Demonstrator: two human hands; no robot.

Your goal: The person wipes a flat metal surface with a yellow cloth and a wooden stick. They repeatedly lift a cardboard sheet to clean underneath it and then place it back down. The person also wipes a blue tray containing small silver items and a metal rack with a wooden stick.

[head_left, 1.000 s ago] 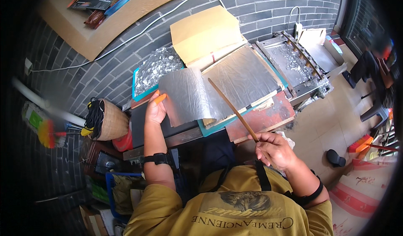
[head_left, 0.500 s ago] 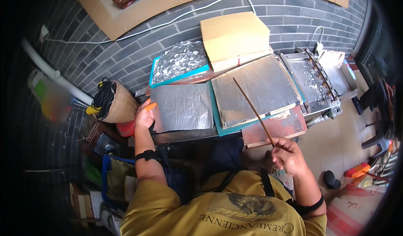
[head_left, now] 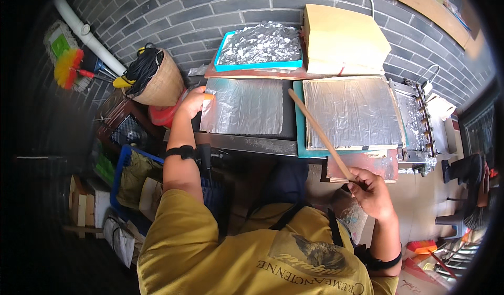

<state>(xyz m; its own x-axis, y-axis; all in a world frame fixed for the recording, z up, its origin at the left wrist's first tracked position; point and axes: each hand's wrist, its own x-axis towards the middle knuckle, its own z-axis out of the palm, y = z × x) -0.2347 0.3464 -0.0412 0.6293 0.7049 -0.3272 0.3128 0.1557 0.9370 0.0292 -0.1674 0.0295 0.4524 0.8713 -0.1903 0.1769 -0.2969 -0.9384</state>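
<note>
My left hand [head_left: 193,104] is at the left edge of a crinkled silver foil sheet [head_left: 244,106], its orange-covered thumb or fingertip over the edge and its other fingers partly hidden. The foil lies on a dark surface [head_left: 289,111] at the bench front. My right hand [head_left: 371,194], closed, grips the lower end of a thin flat wooden stick [head_left: 320,132]. The stick slants up and left, its tip over the gap between the foil and a stack of silver-topped sheets [head_left: 354,111]. That stack rests on a teal board [head_left: 301,132].
Behind stand a blue tray of silver flakes [head_left: 260,45] and a tall yellowish paper stack [head_left: 344,40]. A woven basket with black cable [head_left: 160,80] is at left. Reddish boards [head_left: 365,166] jut out at the front right, near a metal frame [head_left: 417,119].
The view has shifted and tilted. The stick has turned, now showing its broader face, and its tip has moved left off the sheet stack. The orange-covered digit now overlaps the foil's edge.
</note>
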